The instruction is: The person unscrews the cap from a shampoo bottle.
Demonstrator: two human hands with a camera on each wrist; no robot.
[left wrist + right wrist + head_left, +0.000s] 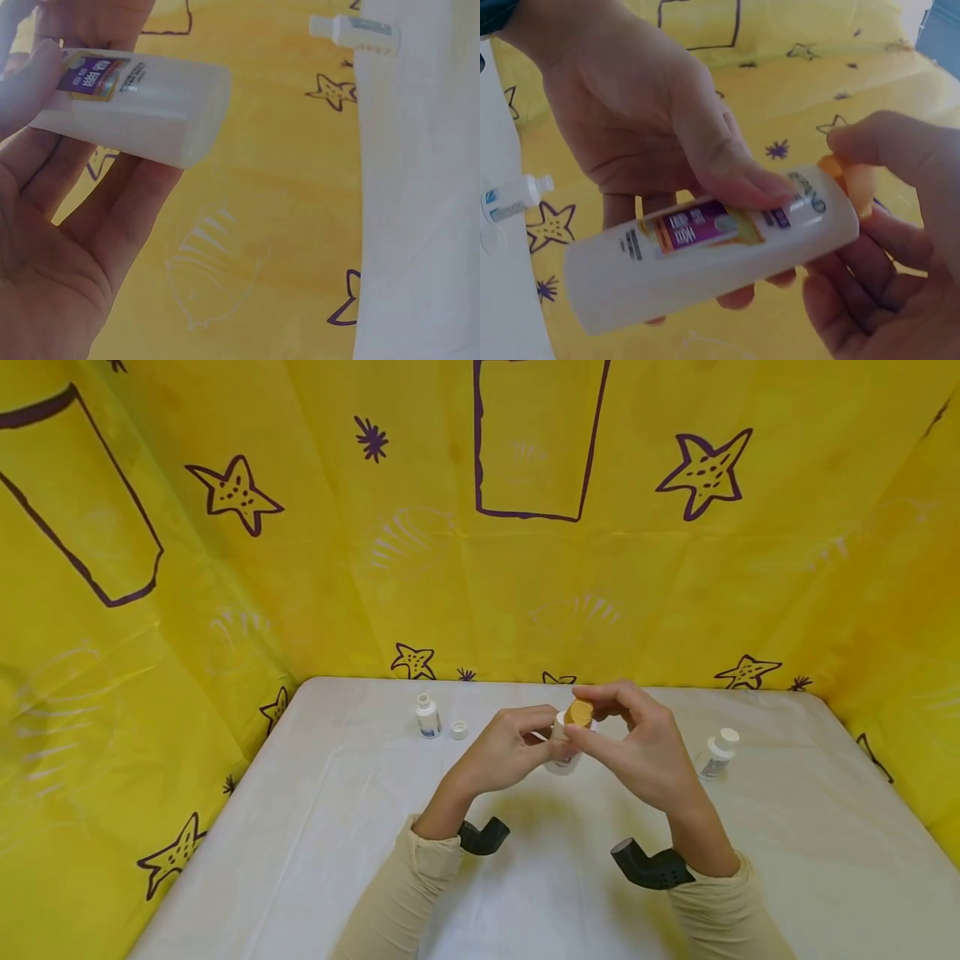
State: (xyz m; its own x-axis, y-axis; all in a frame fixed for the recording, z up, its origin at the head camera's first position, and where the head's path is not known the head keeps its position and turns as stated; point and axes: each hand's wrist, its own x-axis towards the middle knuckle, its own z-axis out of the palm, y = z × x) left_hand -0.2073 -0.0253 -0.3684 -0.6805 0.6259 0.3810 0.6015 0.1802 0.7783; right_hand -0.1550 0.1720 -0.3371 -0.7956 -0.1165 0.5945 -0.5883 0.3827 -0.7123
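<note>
My left hand (504,747) grips a white bottle (712,251) with a purple and gold label, its thumb across the label side and its fingers behind. The bottle's flat base faces out in the left wrist view. At its other end is an orange-yellow cap (580,713). My right hand (645,747) pinches this cap between thumb and fingers, as the right wrist view shows too. Both hands are over the far middle of the table, and they hide much of the bottle in the head view.
A small white bottle (428,718) stands uncapped at the back left, with a white cap (459,729) beside it. At the right stands a capped white bottle (717,755). Yellow printed cloth (465,577) walls the white table (315,827) at the back and sides.
</note>
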